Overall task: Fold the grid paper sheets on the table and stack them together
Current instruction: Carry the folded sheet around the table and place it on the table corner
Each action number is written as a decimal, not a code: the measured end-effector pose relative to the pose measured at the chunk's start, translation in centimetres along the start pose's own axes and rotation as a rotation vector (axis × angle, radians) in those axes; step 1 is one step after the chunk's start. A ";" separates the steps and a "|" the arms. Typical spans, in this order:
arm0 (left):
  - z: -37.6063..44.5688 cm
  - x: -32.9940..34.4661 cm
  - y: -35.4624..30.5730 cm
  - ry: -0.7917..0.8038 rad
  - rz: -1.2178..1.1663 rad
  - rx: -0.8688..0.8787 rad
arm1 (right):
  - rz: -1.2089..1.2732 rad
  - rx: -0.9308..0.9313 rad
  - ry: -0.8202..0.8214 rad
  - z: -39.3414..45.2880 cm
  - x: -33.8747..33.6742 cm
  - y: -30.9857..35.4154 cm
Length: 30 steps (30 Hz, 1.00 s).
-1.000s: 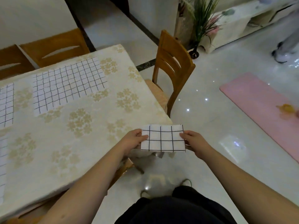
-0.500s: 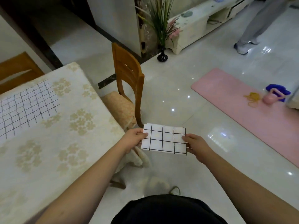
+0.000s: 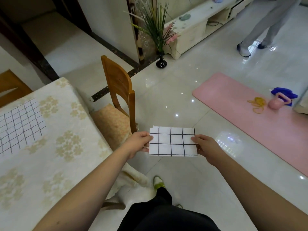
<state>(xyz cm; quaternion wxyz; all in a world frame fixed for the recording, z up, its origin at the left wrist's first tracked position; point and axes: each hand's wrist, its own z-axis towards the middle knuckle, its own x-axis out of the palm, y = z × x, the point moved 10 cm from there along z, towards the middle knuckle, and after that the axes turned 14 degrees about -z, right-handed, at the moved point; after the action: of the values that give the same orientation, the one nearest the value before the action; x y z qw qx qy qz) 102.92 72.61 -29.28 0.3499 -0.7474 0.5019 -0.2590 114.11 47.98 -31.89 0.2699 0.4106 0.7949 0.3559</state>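
Holding the folded grid paper (image 3: 173, 142) at centre frame, above the floor: left hand (image 3: 139, 142) pinching its left edge, right hand (image 3: 205, 147) its right. Unfolded grid sheet (image 3: 20, 126) on table (image 3: 66, 147), at left.

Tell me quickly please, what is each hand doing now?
Left hand: closed on the left edge of the folded grid paper.
Right hand: closed on the right edge of the same paper, held in the air off the table.

Home living-dining room, clothed table (image 3: 50, 147), wooden chair (image 3: 120, 90), yoga mat (image 3: 233, 110)
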 end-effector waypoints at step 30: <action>23.4 -6.1 -27.1 -0.143 -0.068 0.199 | -0.075 -0.151 0.017 27.7 -0.8 29.0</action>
<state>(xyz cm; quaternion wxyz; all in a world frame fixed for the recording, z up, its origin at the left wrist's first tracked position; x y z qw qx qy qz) 133.42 91.26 -22.87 0.4483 -0.7420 0.4219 -0.2654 147.87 68.71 -25.64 0.3065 0.3562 0.7828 0.4080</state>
